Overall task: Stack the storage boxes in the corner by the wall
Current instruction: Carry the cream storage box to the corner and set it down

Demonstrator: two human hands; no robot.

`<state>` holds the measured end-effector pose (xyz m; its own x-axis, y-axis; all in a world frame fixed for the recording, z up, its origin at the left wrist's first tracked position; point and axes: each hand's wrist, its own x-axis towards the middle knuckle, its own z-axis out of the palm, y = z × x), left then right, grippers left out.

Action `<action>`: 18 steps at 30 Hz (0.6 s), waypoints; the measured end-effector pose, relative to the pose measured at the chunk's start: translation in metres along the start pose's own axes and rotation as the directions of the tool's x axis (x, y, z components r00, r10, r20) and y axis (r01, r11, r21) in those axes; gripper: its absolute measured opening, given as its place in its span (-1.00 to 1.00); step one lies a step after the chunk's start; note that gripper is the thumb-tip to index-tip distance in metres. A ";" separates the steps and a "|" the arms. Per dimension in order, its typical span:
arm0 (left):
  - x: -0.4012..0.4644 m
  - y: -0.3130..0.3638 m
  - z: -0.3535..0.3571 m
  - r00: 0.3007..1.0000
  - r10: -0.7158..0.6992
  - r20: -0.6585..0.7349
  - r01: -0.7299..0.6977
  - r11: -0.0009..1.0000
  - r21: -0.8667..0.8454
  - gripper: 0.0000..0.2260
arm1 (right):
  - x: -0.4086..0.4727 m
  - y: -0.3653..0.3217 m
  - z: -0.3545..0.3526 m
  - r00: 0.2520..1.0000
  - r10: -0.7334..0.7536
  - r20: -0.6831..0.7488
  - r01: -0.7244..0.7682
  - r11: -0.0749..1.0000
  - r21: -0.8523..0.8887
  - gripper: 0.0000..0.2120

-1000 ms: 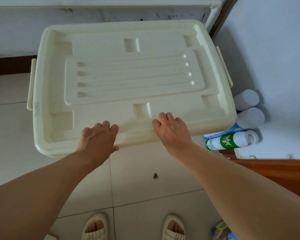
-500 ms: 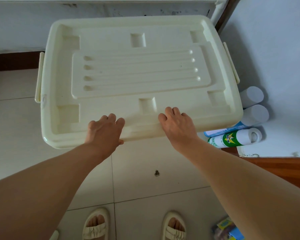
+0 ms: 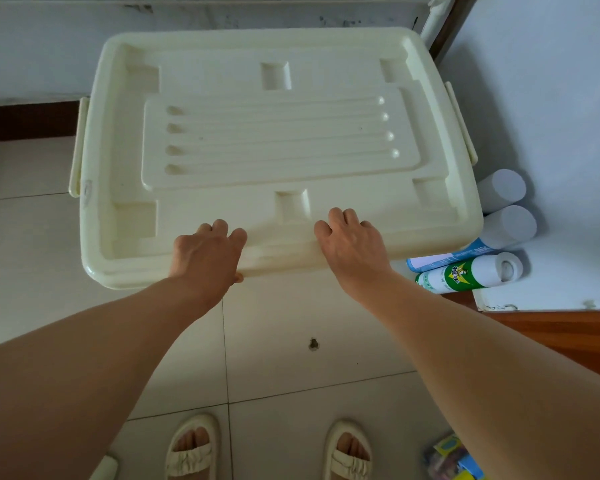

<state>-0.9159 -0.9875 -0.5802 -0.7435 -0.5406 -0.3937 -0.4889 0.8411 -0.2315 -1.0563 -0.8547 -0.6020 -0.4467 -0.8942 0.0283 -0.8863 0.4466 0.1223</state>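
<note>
Left hand [image 3: 207, 251] and right hand [image 3: 352, 242] curled over near rim of storage box [image 3: 274, 140], gripping lid edge; spray cans [image 3: 465, 271] right of box.

The storage box [image 3: 278, 147] sits on the floor [image 3: 28, 244] against the wall [image 3: 42, 53]; spray cans [image 3: 471, 271] lie just right of it.

tiled floor [image 3: 284, 358], storage box [image 3: 222, 77], spray cans [image 3: 465, 273]

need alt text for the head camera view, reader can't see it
Both hands, left hand and right hand, rest on the near edge of a large cream plastic storage box lid, by a pale wall corner. White spray cans lie on the floor to its right; sandalled feet stand on beige tiles.
</note>
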 end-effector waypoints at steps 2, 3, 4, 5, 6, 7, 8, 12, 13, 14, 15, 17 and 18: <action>0.001 0.001 -0.002 1.000 0.002 0.010 -0.002 1.000 0.000 -0.56 | -0.001 0.001 -0.001 0.999 0.000 0.038 0.000 1.000 0.008 -0.59; 0.002 0.001 -0.002 1.000 0.007 0.013 -0.007 1.000 0.002 -0.56 | 0.000 0.001 0.000 0.999 -0.002 0.050 0.002 1.000 0.011 -0.59; 0.002 0.001 -0.003 1.000 0.011 0.016 -0.011 1.000 0.002 -0.56 | 0.000 0.002 0.000 0.998 -0.002 0.058 0.001 1.000 0.009 -0.59; 0.002 0.001 -0.003 1.000 0.011 0.017 -0.011 1.000 0.002 -0.56 | 0.000 0.001 0.000 0.998 0.001 0.059 -0.001 1.000 0.007 -0.59; 0.002 0.001 -0.004 1.000 0.005 0.018 -0.005 1.000 0.001 -0.55 | 0.001 0.000 -0.001 0.998 0.004 0.065 -0.005 1.000 0.009 -0.61; 0.001 0.001 -0.004 1.000 -0.006 0.020 0.006 1.000 0.001 -0.54 | 0.000 -0.001 -0.002 0.998 0.010 0.067 -0.010 1.000 0.004 -0.63; 0.000 0.002 -0.004 0.999 -0.021 0.023 0.021 1.000 0.001 -0.53 | 0.000 -0.002 -0.003 0.998 0.011 0.058 -0.011 1.000 -0.007 -0.64; -0.004 0.008 -0.007 0.992 -0.107 0.067 0.108 0.994 -0.014 -0.49 | -0.006 -0.002 -0.002 0.998 0.008 0.065 -0.008 1.000 -0.004 -0.65; -0.005 0.009 -0.008 0.988 -0.127 0.084 0.130 0.991 -0.024 -0.49 | -0.006 -0.002 -0.007 0.998 0.019 0.065 -0.018 1.000 -0.009 -0.64; -0.006 0.011 -0.010 0.984 -0.147 0.105 0.152 0.988 -0.034 -0.49 | -0.007 -0.002 -0.011 0.994 0.039 0.103 -0.037 0.999 -0.014 -0.61; -0.008 0.012 -0.012 0.978 -0.164 0.127 0.171 0.984 -0.050 -0.49 | -0.009 -0.003 -0.016 0.982 0.030 0.186 -0.032 0.999 0.007 -0.58; -0.013 0.016 -0.021 0.967 -0.194 0.167 0.211 0.974 -0.087 -0.48 | -0.013 0.003 -0.022 0.951 -0.005 0.310 -0.024 0.996 0.088 -0.56; -0.016 0.017 -0.026 0.963 -0.202 0.177 0.223 0.970 -0.103 -0.48 | -0.014 0.005 -0.027 0.931 -0.007 0.365 -0.033 0.994 0.103 -0.54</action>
<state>-0.9243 -0.9651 -0.5550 -0.5365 -0.6872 -0.4897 -0.6863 0.6930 -0.2206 -1.0509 -0.8411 -0.5746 -0.4538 -0.8252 -0.3363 -0.8792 0.4761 0.0181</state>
